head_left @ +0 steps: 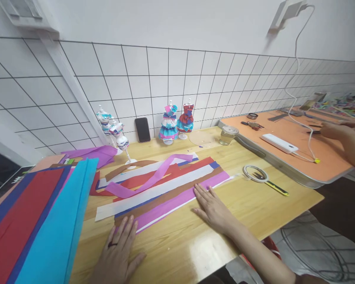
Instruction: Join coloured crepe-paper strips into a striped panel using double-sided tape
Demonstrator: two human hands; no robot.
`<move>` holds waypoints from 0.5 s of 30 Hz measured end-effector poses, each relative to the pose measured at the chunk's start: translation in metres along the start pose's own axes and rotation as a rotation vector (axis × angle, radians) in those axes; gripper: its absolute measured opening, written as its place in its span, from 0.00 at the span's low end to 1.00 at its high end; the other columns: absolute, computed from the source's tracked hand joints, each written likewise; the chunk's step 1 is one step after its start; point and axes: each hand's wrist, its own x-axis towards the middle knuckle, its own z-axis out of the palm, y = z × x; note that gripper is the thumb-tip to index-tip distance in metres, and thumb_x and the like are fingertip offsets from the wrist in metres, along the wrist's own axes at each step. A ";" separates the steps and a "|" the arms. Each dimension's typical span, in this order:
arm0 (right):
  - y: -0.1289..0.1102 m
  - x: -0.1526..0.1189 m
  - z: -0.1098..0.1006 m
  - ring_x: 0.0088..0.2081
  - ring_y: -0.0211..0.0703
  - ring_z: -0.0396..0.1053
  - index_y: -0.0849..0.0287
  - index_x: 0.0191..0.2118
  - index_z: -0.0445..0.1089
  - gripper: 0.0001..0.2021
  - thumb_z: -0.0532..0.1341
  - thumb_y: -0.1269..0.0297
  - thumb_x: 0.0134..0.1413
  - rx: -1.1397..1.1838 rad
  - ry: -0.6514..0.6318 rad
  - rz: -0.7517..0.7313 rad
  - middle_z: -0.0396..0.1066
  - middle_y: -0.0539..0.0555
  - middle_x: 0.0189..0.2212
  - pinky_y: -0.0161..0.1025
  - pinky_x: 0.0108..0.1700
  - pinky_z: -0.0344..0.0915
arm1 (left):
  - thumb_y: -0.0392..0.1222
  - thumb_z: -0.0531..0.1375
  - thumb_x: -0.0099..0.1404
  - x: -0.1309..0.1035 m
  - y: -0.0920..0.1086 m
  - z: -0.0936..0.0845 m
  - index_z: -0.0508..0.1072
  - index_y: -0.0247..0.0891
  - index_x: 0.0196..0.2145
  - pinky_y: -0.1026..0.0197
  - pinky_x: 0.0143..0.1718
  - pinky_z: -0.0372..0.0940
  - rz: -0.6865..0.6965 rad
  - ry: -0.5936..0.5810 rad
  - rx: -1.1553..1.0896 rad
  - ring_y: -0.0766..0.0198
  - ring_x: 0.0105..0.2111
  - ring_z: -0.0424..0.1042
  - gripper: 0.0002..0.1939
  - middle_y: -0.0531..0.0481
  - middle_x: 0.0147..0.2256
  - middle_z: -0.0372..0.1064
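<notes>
A purple crepe paper strip [171,205] lies on the wooden table with a thin white band along its near edge, probably tape. My left hand [118,248], a dark ring on one finger, rests flat with its fingertips on the strip's left end. Fingers stretched out, my right hand [213,209] presses on the strip near its right end. Behind it lie a brown strip [162,197], a white strip [165,191] and red strips [144,177]. A loose curled purple strip [154,179] crosses over them.
Large crepe sheets [65,221] are stacked at left. Small dressed mannequins [168,126], a phone [142,130] and a jar [228,135] stand along the wall. A tape roll [255,173] and a yellow cutter [278,188] lie at right. Another person's hands [337,132] work over the orange table [313,173].
</notes>
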 end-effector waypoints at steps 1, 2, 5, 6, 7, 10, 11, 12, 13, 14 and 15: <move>0.009 -0.001 0.001 0.62 0.48 0.41 0.64 0.62 0.44 0.32 0.45 0.48 0.58 -0.020 0.003 0.044 0.46 0.63 0.60 0.55 0.60 0.39 | 0.59 0.49 0.60 0.000 0.000 0.000 0.37 0.40 0.62 0.53 0.54 0.51 -0.003 -0.004 -0.003 0.55 0.57 0.54 0.40 0.47 0.58 0.53; 0.020 -0.002 0.002 0.62 0.48 0.41 0.65 0.62 0.45 0.33 0.44 0.47 0.57 -0.042 0.005 0.090 0.46 0.63 0.60 0.55 0.60 0.39 | 0.59 0.49 0.60 -0.001 0.000 0.000 0.37 0.40 0.62 0.53 0.54 0.51 -0.006 -0.012 -0.007 0.55 0.57 0.54 0.40 0.47 0.58 0.53; 0.051 -0.006 0.003 0.62 0.50 0.41 0.68 0.61 0.47 0.35 0.43 0.45 0.57 -0.099 0.016 0.231 0.47 0.65 0.60 0.55 0.59 0.40 | 0.60 0.48 0.60 -0.001 0.000 0.001 0.36 0.40 0.62 0.53 0.54 0.50 -0.002 -0.026 -0.004 0.55 0.57 0.53 0.40 0.46 0.58 0.52; 0.059 -0.006 0.003 0.62 0.51 0.42 0.69 0.61 0.47 0.35 0.43 0.45 0.56 -0.115 0.022 0.271 0.47 0.65 0.60 0.55 0.59 0.41 | 0.60 0.49 0.60 -0.001 0.000 0.001 0.36 0.40 0.62 0.53 0.55 0.50 0.003 -0.027 0.003 0.55 0.57 0.53 0.40 0.46 0.58 0.52; 0.064 -0.007 0.003 0.62 0.51 0.42 0.70 0.61 0.48 0.36 0.42 0.44 0.56 -0.129 0.026 0.303 0.48 0.66 0.60 0.55 0.59 0.41 | 0.59 0.49 0.60 0.000 0.000 0.000 0.37 0.39 0.62 0.53 0.55 0.50 0.007 -0.024 0.010 0.55 0.57 0.53 0.40 0.46 0.58 0.52; 0.060 -0.005 0.003 0.61 0.53 0.42 0.72 0.60 0.49 0.37 0.42 0.43 0.56 -0.151 0.031 0.324 0.48 0.67 0.59 0.56 0.59 0.41 | 0.59 0.49 0.60 0.002 0.002 -0.004 0.37 0.38 0.62 0.53 0.54 0.51 0.005 -0.020 0.014 0.55 0.57 0.52 0.40 0.45 0.58 0.52; 0.053 -0.003 0.004 0.61 0.53 0.42 0.72 0.60 0.49 0.37 0.42 0.43 0.56 -0.145 0.025 0.299 0.47 0.67 0.60 0.56 0.59 0.41 | 0.59 0.49 0.60 0.002 0.002 -0.005 0.37 0.38 0.62 0.53 0.54 0.51 0.002 -0.022 0.009 0.55 0.57 0.53 0.40 0.45 0.58 0.52; 0.043 -0.001 0.005 0.62 0.52 0.41 0.72 0.60 0.49 0.37 0.42 0.44 0.56 -0.133 0.015 0.259 0.46 0.67 0.60 0.56 0.59 0.41 | 0.59 0.48 0.60 0.003 0.003 -0.007 0.37 0.38 0.62 0.53 0.54 0.52 -0.003 -0.025 0.004 0.55 0.57 0.53 0.40 0.45 0.58 0.52; 0.031 0.001 0.005 0.62 0.52 0.40 0.71 0.61 0.48 0.36 0.42 0.44 0.56 -0.115 0.001 0.209 0.46 0.66 0.60 0.55 0.59 0.41 | 0.59 0.48 0.61 0.003 0.003 -0.008 0.38 0.38 0.62 0.53 0.54 0.52 -0.008 -0.034 0.000 0.56 0.57 0.53 0.39 0.46 0.58 0.52; 0.018 0.004 0.006 0.62 0.51 0.39 0.70 0.61 0.47 0.36 0.42 0.45 0.56 -0.096 -0.013 0.154 0.45 0.66 0.60 0.55 0.60 0.41 | 0.59 0.48 0.61 0.003 0.004 -0.009 0.39 0.38 0.62 0.54 0.54 0.52 -0.011 -0.045 0.000 0.56 0.57 0.53 0.39 0.46 0.58 0.52; 0.006 0.006 0.007 0.62 0.50 0.38 0.69 0.61 0.46 0.35 0.43 0.46 0.57 -0.077 -0.022 0.105 0.45 0.65 0.61 0.55 0.60 0.41 | 0.59 0.48 0.61 0.003 0.004 -0.010 0.39 0.38 0.62 0.53 0.54 0.52 -0.013 -0.054 0.004 0.56 0.57 0.52 0.38 0.46 0.58 0.51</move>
